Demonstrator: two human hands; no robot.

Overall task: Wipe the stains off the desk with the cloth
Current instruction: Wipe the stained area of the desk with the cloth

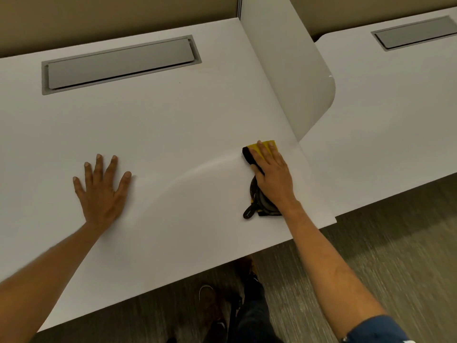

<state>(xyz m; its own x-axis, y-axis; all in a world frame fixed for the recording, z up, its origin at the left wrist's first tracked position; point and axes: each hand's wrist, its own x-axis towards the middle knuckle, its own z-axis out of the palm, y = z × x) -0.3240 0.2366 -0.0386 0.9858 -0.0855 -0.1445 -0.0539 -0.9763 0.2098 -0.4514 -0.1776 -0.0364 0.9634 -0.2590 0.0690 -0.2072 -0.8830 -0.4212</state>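
The white desk (173, 125) fills most of the view. My right hand (273, 174) presses flat on a yellow and black cloth (249, 154) near the desk's right edge, beside the foot of the white divider panel. The cloth's yellow end shows past my fingertips, and its dark grey end with a black loop sticks out under my wrist. A faint curved wipe streak arcs leftward from the cloth across the desk. My left hand (102, 188) lies palm down on the desk with fingers spread and holds nothing. I see no distinct stain.
A grey cable-tray lid (118, 64) is set into the desk at the back. The curved white divider (296, 78) separates this desk from a neighbouring white desk (385, 115) with its own grey lid. Below the front edge are grey carpet and my legs.
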